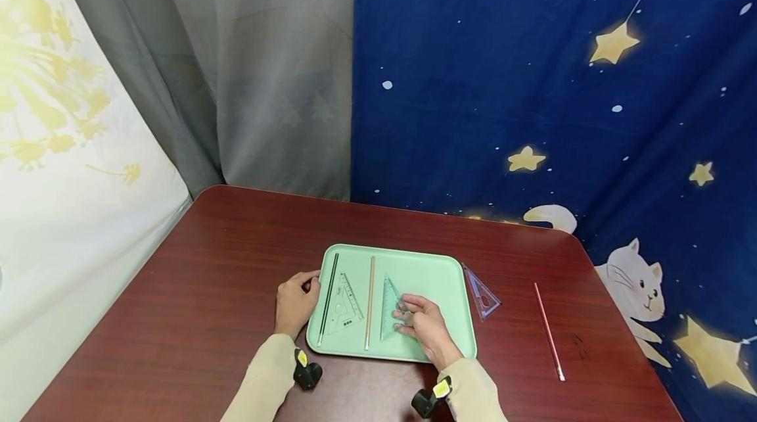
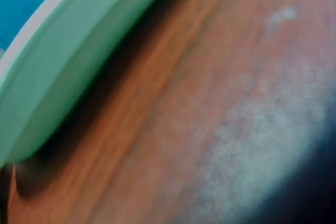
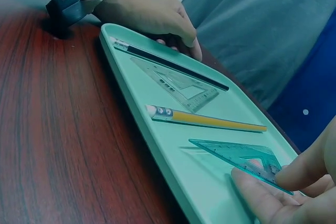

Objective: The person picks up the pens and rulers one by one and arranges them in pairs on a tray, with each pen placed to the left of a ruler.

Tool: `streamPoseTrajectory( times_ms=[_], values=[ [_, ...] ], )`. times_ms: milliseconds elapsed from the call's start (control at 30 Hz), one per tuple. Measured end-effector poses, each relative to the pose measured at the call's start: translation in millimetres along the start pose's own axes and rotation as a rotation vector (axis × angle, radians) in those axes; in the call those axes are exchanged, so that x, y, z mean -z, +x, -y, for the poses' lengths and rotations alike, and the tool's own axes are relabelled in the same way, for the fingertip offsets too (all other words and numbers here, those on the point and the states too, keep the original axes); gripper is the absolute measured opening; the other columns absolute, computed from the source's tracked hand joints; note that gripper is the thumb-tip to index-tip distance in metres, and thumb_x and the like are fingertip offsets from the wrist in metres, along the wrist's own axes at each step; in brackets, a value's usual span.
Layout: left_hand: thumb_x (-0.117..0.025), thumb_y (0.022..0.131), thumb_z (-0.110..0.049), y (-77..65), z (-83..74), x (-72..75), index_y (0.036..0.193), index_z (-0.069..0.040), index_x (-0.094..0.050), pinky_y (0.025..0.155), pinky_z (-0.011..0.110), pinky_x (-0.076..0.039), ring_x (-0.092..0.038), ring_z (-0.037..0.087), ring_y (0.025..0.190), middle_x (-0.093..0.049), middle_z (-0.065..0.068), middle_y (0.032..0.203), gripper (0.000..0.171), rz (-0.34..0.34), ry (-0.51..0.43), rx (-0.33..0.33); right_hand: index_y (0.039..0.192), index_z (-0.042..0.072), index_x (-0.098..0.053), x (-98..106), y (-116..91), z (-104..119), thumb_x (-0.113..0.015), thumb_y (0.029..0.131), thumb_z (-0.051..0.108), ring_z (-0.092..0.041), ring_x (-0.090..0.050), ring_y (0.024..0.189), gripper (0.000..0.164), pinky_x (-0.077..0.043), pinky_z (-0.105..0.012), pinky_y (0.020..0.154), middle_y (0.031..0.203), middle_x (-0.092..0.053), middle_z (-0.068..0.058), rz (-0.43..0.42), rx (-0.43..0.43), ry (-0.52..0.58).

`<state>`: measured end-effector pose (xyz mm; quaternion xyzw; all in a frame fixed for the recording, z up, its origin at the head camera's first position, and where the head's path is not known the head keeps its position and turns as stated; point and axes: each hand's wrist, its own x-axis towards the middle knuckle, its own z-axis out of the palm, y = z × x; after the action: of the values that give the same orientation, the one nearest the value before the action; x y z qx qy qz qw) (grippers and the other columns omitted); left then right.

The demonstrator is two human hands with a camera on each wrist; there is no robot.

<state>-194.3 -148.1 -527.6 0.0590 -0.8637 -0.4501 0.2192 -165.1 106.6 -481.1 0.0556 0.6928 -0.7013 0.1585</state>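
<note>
A light green tray point(image 1: 437, 274) lies on the table. My right hand point(image 1: 428, 330) pinches a teal set square point(image 1: 388, 307) between thumb and fingers over the tray. In the right wrist view the set square point(image 3: 231, 150) is tilted, with a shadow on the tray beside it. At the tray's left rim, my left hand point(image 1: 296, 304) grips the edge with curled fingers. Between the hands, a black pencil point(image 1: 328, 299), a clear set square point(image 1: 356, 307) and a yellow pencil point(image 1: 370, 304) lie in the tray. The left wrist view is blurred and shows the tray's side point(image 2: 68, 51).
To the right of the tray a purple set square point(image 1: 474, 285) lies at its rim on the dark red table point(image 1: 195, 297). Farther right is a red pencil point(image 1: 549, 332). Grey and blue curtains point(image 1: 473, 80) hang behind the table.
</note>
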Motion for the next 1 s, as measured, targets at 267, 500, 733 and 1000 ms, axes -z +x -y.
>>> streamPoseTrajectory(
  times_ms=[267,500,733,1000],
  values=[
    [-0.057,0.088,-0.01,-0.1,-1.1,-0.7,0.102,-0.008,-0.075,0.058,0.024,-0.04,-0.053,0.011,0.061,-0.07,0.005,0.084,0.023,0.001,-0.001,0.004,0.136,-0.016,-0.036,-1.5,-0.8,1.9,-0.045,0.09,-0.012,-0.025,-0.063,0.103,0.047,-0.054,-0.035,0.082,0.127,-0.049,-0.032,-0.003,0.001,-0.006],
    [-0.058,0.088,-0.011,-1.0,-4.0,-0.1,0.102,-0.009,-0.076,0.059,0.026,-0.042,-0.055,0.012,0.063,-0.071,0.005,0.087,0.023,0.003,-0.016,0.017,0.135,-0.016,-0.037,-1.6,-1.3,2.5,-0.05,0.089,-0.01,-0.02,-0.063,0.1,0.048,-0.053,-0.034,0.082,0.124,-0.05,-0.029,-0.008,0.006,-0.016],
    [-0.057,0.089,-0.011,-0.4,-2.7,0.3,0.103,-0.01,-0.075,0.058,0.025,-0.04,-0.053,0.011,0.061,-0.07,0.005,0.086,0.023,0.012,-0.016,0.025,0.132,-0.017,-0.041,-2.7,-2.8,3.6,-0.054,0.089,-0.003,-0.019,-0.061,0.099,0.047,-0.052,-0.031,0.08,0.123,-0.052,-0.029,-0.021,0.024,-0.048],
    [-0.057,0.088,-0.011,0.2,1.0,-0.5,0.102,-0.011,-0.076,0.062,0.028,-0.044,-0.058,0.014,0.067,-0.071,0.005,0.087,0.023,-0.009,0.005,0.012,0.134,-0.015,-0.042,-1.5,-6.8,5.4,-0.053,0.083,-0.003,-0.035,-0.054,0.118,0.053,-0.048,-0.033,0.091,0.13,-0.05,-0.031,-0.041,0.047,-0.166]
  ],
)
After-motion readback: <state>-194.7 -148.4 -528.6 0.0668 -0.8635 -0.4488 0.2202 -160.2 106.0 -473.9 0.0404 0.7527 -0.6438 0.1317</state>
